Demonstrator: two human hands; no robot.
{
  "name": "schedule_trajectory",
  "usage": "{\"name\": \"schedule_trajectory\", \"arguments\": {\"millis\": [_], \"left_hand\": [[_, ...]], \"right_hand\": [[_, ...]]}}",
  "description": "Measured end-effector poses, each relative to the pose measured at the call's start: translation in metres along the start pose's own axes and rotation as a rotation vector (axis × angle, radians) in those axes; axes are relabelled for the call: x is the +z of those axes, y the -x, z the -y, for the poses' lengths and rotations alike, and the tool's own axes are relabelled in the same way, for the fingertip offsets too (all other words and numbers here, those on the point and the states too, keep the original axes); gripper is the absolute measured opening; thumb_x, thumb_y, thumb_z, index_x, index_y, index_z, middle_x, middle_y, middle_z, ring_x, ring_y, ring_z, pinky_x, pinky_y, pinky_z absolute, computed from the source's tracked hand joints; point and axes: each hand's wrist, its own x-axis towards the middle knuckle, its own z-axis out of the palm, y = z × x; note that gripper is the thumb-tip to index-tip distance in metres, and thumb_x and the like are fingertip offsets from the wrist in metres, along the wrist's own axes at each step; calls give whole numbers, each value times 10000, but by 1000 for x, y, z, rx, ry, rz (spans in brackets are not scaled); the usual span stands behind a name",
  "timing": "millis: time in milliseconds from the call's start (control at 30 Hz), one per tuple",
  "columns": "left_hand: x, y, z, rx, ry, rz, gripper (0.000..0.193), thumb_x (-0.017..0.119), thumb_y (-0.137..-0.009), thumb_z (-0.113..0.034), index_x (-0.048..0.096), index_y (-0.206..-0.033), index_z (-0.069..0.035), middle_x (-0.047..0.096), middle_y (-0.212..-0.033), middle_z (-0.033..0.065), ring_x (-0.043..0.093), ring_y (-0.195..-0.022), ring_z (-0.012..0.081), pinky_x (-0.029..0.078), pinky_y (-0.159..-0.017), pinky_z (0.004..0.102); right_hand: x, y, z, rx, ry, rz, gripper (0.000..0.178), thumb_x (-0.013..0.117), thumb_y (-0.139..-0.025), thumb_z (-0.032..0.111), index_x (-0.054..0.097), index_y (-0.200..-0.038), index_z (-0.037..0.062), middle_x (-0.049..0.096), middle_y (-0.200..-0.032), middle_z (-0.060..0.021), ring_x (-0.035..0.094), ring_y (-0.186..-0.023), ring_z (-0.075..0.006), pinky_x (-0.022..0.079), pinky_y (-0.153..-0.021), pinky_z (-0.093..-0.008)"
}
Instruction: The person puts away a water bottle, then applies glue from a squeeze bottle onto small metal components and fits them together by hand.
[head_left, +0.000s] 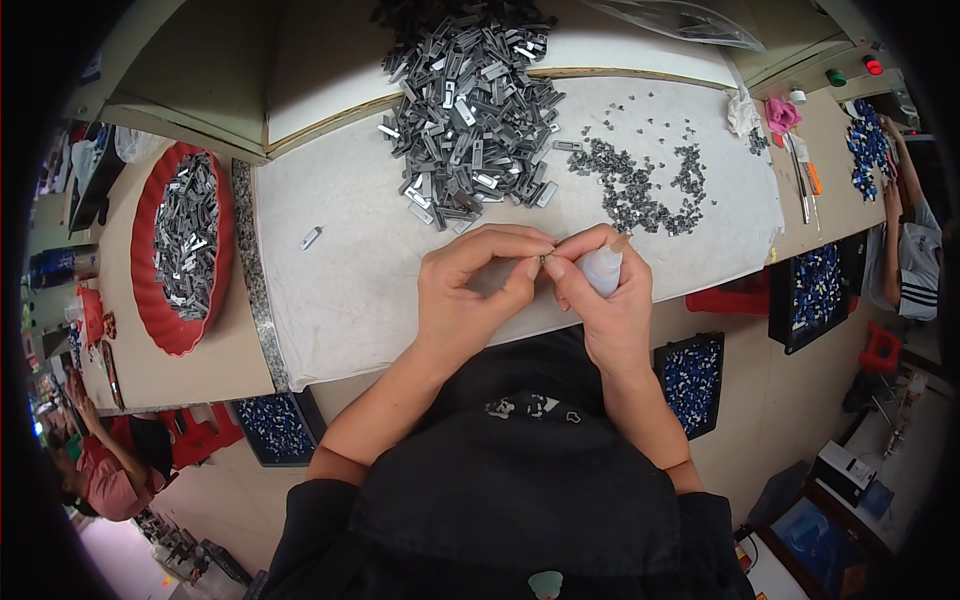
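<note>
Grey metal-looking parts (470, 125), flat and oblong, lie in a large heap on the white worktop (340, 310), in front of the person. The left hand (465, 285) has its thumb and forefinger pressed together on a tiny part (544, 259), which is located between the fingertips of both hands, near the front edge of the worktop. The right hand (615, 302) also has its thumb and forefinger at this part, and at the same time it is closed around a white bottle (602, 270), whose brownish tip points away from the person. The fingers mostly hide the tiny part, so I cannot tell its exact shape. To the right of the heap, many small grey pieces (635, 200) are scattered. One single oblong part (311, 237) lies well apart on the left side. Further left, a red basin (143, 270) with a wavy rim contains more oblong parts.
</note>
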Motion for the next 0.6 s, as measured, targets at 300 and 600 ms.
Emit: {"name": "schedule_trajectory", "arguments": {"millis": [300,600], "left_hand": [[9,-1,0,-18,91,-65,177,572,-744,34,608,-915,10,621,-882,93,596,-831,149,469,-737,251],[6,0,-4,-203,248,-59,187,550,-783,44,578,-968,37,609,-921,109,591,-854,157,471,-765,254]], "right_hand": [[-3,-2,0,-36,-21,-24,48,600,-760,21,552,-763,19,545,-696,7,470,-640,-36,377,-582,-186],[-9,-1,-4,-84,-49,-47,54,593,-769,8,551,-802,9,579,-757,-24,512,-690,-50,402,-628,-184]]}}
